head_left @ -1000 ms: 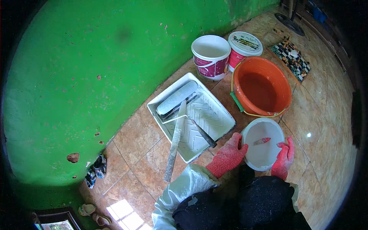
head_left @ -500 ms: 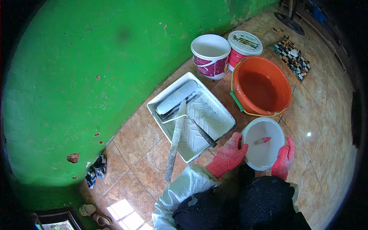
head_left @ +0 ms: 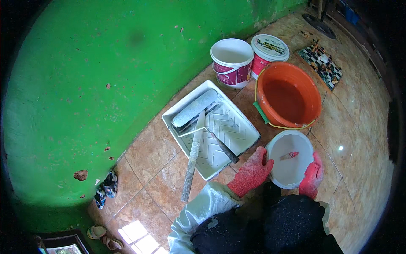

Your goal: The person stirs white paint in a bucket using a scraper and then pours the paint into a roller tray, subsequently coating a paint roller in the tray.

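Flanking the white bucket (head_left: 292,174) on the tiled floor (head_left: 152,165): L hand (head_left: 252,171) at its 9 o'clock, gloved fingers parted, loosely bent; R hand (head_left: 312,175) at 4 o'clock, fingers curved by the rim, can't tell if gripping. Prob. set opp. each other to steady it. Inside, a small red-tipped thing (head_left: 289,156), ID unclear. Orange bucket (head_left: 311,80) just beyond at 12 o'clock, tray (head_left: 230,127) at 10, both near, for easy reach I'd guess. Roller (head_left: 195,108) lies at tray's 11 o'clock end, presumably so drips stay in; flat stick (head_left: 192,158) juts out at 7, prob. for easy pickup.
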Motion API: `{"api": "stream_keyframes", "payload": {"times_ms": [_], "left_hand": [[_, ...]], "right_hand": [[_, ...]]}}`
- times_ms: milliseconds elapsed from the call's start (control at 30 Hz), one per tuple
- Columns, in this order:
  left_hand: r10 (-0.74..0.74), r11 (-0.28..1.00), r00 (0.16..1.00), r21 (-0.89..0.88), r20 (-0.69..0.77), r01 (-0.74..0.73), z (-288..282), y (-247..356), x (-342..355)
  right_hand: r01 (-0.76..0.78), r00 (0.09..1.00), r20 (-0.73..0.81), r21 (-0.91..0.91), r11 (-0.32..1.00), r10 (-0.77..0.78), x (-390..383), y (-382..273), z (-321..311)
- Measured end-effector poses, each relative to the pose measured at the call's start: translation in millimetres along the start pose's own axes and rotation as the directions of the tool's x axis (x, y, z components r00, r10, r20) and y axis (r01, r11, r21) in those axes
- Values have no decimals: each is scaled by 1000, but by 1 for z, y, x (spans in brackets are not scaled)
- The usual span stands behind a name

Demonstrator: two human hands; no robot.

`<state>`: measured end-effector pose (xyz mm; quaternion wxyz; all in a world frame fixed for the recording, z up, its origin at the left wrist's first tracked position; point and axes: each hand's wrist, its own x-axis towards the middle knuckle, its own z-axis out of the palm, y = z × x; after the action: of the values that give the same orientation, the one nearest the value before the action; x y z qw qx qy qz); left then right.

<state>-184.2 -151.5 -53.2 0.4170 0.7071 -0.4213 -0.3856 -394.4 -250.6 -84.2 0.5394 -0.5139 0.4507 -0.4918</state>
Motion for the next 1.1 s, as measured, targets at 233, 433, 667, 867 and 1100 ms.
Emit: {"api": "stream_keyframes", "payload": {"times_ms": [233,433,667,867,1100], "left_hand": [[-48,998,998,-43,44,49,-4,6,0],[-1,997,1000,-81,22,2,7,-2,3],[-20,998,1000,-56,7,21,2,-1,0],[-44,999,998,-26,38,45,-7,17,-2],[-7,997,1000,77,4,7,-6,15,-3]], "right_hand": [[-58,998,16,-61,996,59,-3,-10,1],[22,999,34,-54,998,-20,2,-4,-10],[-10,1000,-25,50,999,12,-2,-6,11],[-28,1000,5,-256,966,31,-5,-23,4],[13,1000,-4,-417,909,-16,-3,-5,-5]]}}
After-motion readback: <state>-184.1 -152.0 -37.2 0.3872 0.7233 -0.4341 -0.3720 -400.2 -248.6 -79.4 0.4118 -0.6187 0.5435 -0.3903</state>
